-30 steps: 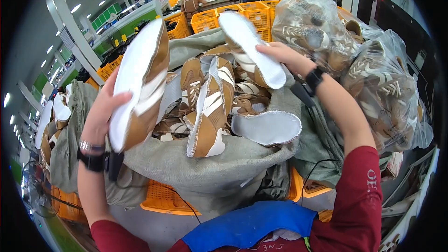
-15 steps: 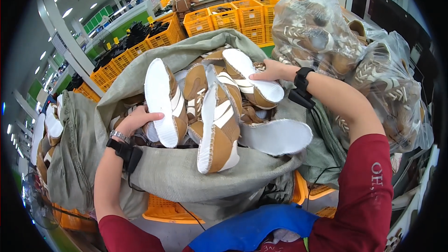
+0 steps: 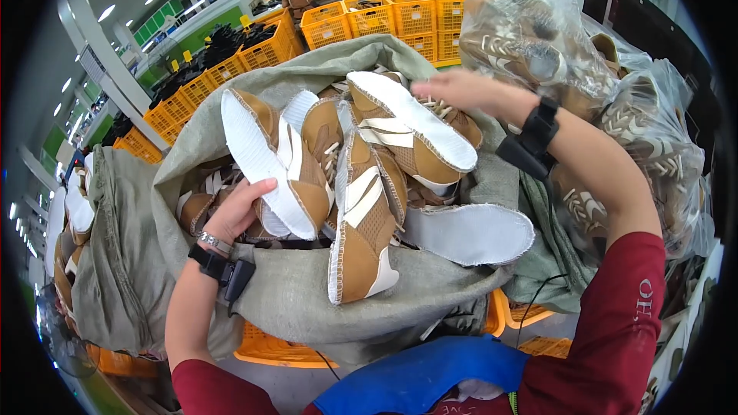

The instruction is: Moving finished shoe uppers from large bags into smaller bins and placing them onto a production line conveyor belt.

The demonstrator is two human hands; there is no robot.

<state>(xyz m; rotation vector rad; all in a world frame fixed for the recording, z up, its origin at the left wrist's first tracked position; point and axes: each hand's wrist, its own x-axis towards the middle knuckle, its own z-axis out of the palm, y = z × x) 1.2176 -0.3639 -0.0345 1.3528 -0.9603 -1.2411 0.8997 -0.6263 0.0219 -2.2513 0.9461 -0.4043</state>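
A grey woven sack (image 3: 307,300) lies open before me, full of tan shoe uppers with white soles. My left hand (image 3: 238,207) rests on the heel end of one tan upper (image 3: 273,157) lying sole-up at the sack's left side. My right hand (image 3: 461,88) hovers over the far right of the pile, fingers loosely spread, just beyond another sole-up upper (image 3: 415,131). A third upper (image 3: 361,230) stands on edge in the middle. A loose white insole (image 3: 469,234) lies on the sack's right lip.
Clear plastic bags of shoes (image 3: 538,38) are stacked at the right. Another grey sack with uppers (image 3: 73,207) sits at the left. Orange crates (image 3: 384,15) stand behind, with people working at benches beyond. Orange crates (image 3: 277,346) sit under the sack.
Both hands have lowered the shoe uppers they held up onto the pile. The right hand has let go of its upper and pulled back; the left hand still rests on its upper.
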